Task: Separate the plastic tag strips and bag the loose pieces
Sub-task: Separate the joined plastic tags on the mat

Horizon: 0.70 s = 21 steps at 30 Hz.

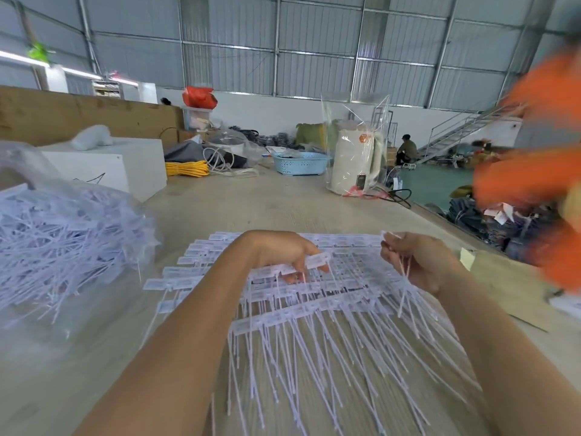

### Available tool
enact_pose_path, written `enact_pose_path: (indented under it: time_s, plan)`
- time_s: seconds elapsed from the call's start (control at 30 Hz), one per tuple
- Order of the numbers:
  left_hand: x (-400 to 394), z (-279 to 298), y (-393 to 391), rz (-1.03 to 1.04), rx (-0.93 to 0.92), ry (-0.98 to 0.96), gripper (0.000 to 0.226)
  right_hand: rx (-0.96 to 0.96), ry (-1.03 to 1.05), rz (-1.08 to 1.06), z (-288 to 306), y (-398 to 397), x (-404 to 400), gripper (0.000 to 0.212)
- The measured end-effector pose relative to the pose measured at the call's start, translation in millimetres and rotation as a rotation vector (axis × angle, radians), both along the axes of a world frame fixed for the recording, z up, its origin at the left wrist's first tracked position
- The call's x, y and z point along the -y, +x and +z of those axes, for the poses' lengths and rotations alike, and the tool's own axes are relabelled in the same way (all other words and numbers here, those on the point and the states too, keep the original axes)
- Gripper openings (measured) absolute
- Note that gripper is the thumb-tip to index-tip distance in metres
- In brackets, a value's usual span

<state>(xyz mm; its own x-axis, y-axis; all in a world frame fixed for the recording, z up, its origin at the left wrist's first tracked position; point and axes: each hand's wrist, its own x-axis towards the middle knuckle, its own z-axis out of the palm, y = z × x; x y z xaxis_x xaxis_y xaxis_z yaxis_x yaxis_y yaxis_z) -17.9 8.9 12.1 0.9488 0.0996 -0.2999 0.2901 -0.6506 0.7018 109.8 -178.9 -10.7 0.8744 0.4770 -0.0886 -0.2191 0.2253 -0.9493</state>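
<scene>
The left hand (284, 251) reaches over the spread of white plastic tag strips (314, 297) that lies in overlapping rows on the bench (283, 202). Its fingers (298, 265) curl downward and pinch one tag head (319, 260) between thumb and fingertips, lifting that end slightly above the row beneath; the thin tails of the neighbouring tags hang down towards the near edge.

The right hand (418, 262) sits to the right of the spread, raised a little above it. Its fingers (390, 247) are closed around a small bunch of loose tags (404, 272): a few heads stick out at the top by the fingertips, and the thin tails trail down from the palm onto the strips below.

The strips cover the middle of the bench between both forearms, heads towards the far side, tails fanned out near. To the left, a clear plastic bag (63, 234) holds a large tangled heap of separated white tags, touching the bench and well apart from the spread.

Farther off stand a white box (125, 165), a coil of yellow cord (187, 168), a light blue basket (300, 163) and a cream appliance wrapped in clear plastic (356, 158). At the right edge a blurred person in an orange sleeve (528, 171) leans in
</scene>
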Motion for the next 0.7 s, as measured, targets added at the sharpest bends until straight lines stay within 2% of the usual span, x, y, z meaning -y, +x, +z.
enact_pose_path:
  time_s: [0.07, 0.13, 0.2, 0.3, 0.37, 0.53, 0.7]
  plan:
    - [-1.4, 0.9, 0.5, -0.016, 0.030, 0.069, 0.033, 0.029, -0.026, 0.083, -0.1, -7.4, -4.6, 0.012]
    - [-2.7, 2.0, 0.1, -0.031, 0.057, 0.132, 0.023, 0.124, -0.149, 0.194, -1.9, -20.3, -14.8, 0.003]
    - [-4.9, 3.5, 1.0, -0.036, 0.083, 0.184, 0.021, 0.231, -0.244, 0.270, -5.8, -33.8, -25.9, 0.004]
    - [-3.7, 8.3, 3.2, -0.024, 0.104, 0.253, 0.017, 0.328, -0.230, 0.300, -11.1, -50.6, -38.1, 0.011]
    - [-0.2, 11.8, 4.3, -0.031, 0.111, 0.249, 0.005, 0.337, -0.203, 0.314, -14.0, -56.7, -41.8, 0.010]
    - [0.9, 11.2, 7.2, 0.000, 0.123, 0.193, 0.007, 0.386, -0.150, 0.251, -14.3, -55.7, -42.3, 0.010]
    - [-7.4, 8.4, 5.2, 0.026, 0.029, 0.190, 0.029, 0.395, -0.095, 0.223, -19.7, -55.7, -44.3, 0.008]
